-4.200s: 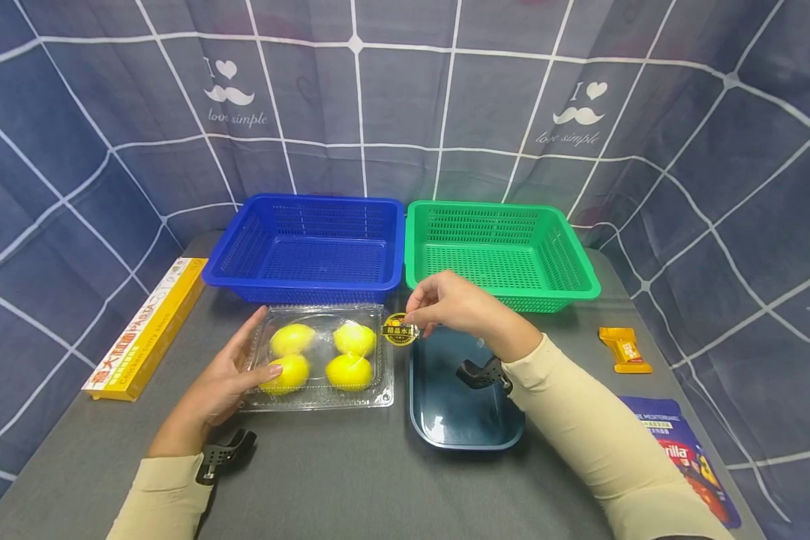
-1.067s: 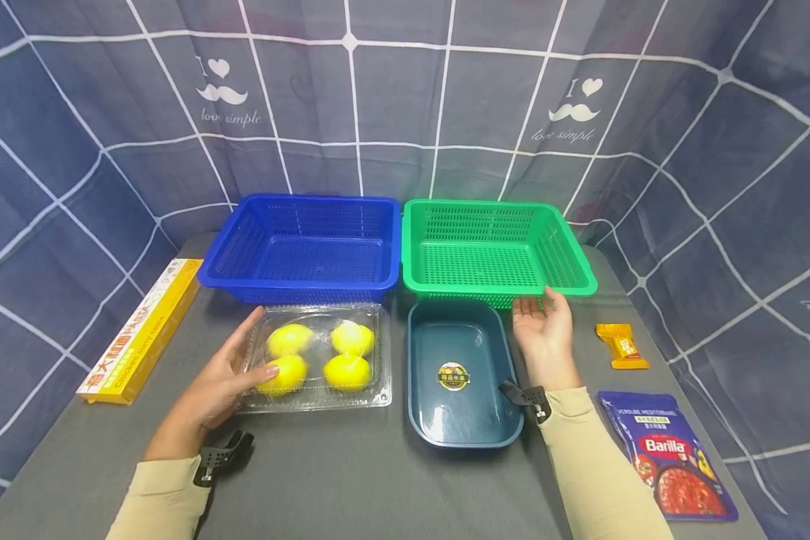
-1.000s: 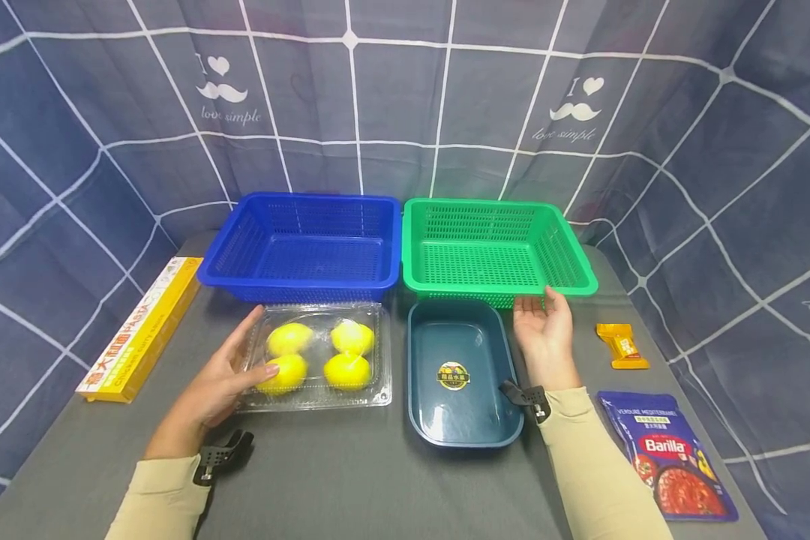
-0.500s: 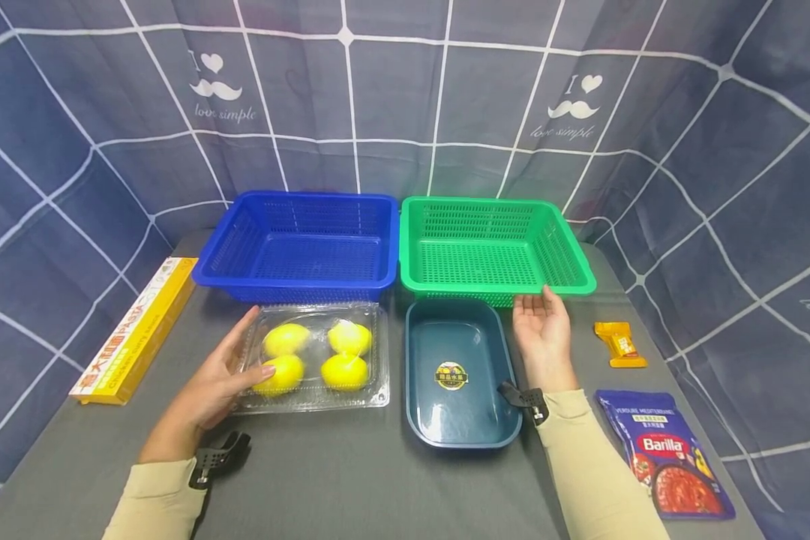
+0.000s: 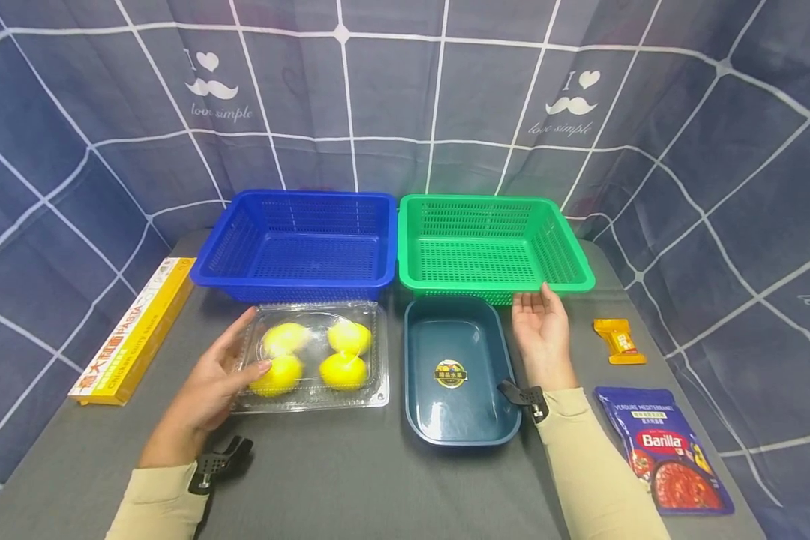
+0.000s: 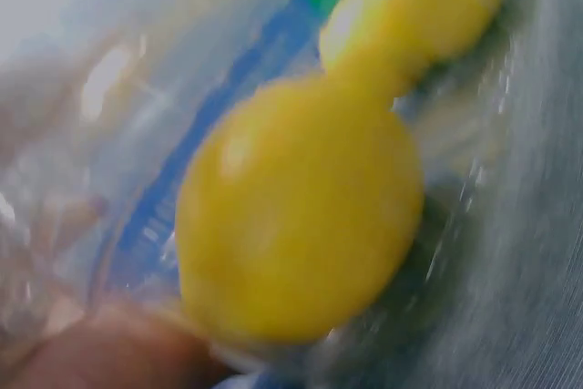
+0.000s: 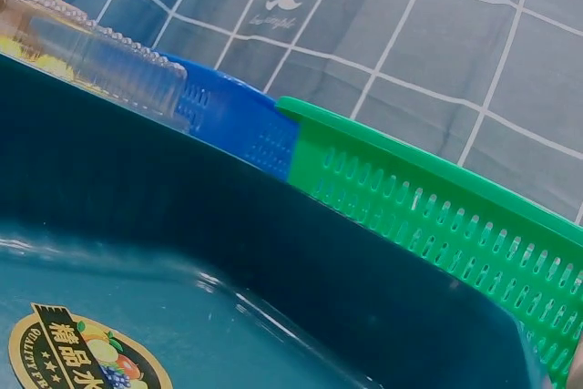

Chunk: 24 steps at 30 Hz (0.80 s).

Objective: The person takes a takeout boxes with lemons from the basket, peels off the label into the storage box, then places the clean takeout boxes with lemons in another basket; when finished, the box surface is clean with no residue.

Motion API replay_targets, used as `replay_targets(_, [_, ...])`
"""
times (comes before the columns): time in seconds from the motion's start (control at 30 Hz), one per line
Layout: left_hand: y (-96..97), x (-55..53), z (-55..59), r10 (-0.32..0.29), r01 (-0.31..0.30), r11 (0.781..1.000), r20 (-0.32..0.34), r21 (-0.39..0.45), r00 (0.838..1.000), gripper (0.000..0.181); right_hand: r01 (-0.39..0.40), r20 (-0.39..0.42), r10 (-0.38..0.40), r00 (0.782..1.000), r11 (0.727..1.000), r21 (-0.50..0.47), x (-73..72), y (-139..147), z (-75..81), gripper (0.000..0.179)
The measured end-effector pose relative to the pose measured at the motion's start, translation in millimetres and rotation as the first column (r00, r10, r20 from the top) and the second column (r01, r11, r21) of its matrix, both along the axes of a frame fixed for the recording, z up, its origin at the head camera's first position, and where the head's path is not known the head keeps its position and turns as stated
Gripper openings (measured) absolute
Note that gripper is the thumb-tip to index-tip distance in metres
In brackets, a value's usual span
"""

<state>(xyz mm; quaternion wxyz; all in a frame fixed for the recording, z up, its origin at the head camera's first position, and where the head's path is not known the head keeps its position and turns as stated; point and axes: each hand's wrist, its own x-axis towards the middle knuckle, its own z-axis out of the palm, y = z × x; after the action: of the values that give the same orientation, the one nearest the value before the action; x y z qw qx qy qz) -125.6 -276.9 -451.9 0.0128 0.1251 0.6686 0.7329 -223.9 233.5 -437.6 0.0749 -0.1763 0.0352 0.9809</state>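
Observation:
My left hand (image 5: 209, 379) holds the left side of a clear plastic clamshell box (image 5: 315, 352), thumb over the lid and fingers along the side. Inside lie several yellow lemons (image 5: 343, 370); one lemon (image 6: 296, 211) fills the middle of the left wrist view, seen through the plastic. A dark teal tray (image 5: 462, 416) stands right of the box. On its floor lies a round black-and-gold fruit sticker (image 5: 450, 373). Beside the tray's right edge my right hand (image 5: 543, 334) rests palm up with relaxed fingers, holding nothing, its fingertips right at the green basket's front.
Behind are a blue basket (image 5: 317, 259) and a green basket (image 5: 475, 262), side by side. A yellow pasta box (image 5: 135, 330) lies far left. At right lie a small orange snack packet (image 5: 619, 342) and a purple Barilla sauce pouch (image 5: 664, 454). A grid-patterned curtain (image 5: 391, 90) encloses the table.
Some seconds ago my right hand pinched the sticker between box and tray. Now the sticker lies in the tray, and that hand has moved right, beside it. My left hand has kept its hold.

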Motion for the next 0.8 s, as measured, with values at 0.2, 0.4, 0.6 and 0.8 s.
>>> replay_targets(0.2, [-2.1,9.0,3.9,0.107,-0.109,0.988,0.030,0.111,0.994,0.075,-0.007,-0.015,0.007,1.000,1.000,0.009,1.3,-1.5,-1.7,0.012])
replay_targets(0.4, [-5.3,16.8,12.0,0.109,-0.116,0.982,0.052,0.151,0.993,0.075,-0.011,-0.005,0.011,1.000,0.999,0.037,2.2,-2.0,-3.0,0.016])
replay_targets(0.6, [0.0,13.2,22.3,0.049,-0.056,0.989,0.059,0.136,0.997,0.073,0.003,-0.006,-0.003,1.000,0.999,0.042,3.4,-0.6,-2.3,0.011])
replay_targets(0.8, [0.0,12.1,34.8,0.084,-0.091,0.990,0.071,0.106,0.994,0.072,-0.011,-0.011,0.012,1.000,0.999,0.037,2.7,0.5,-3.0,0.013])
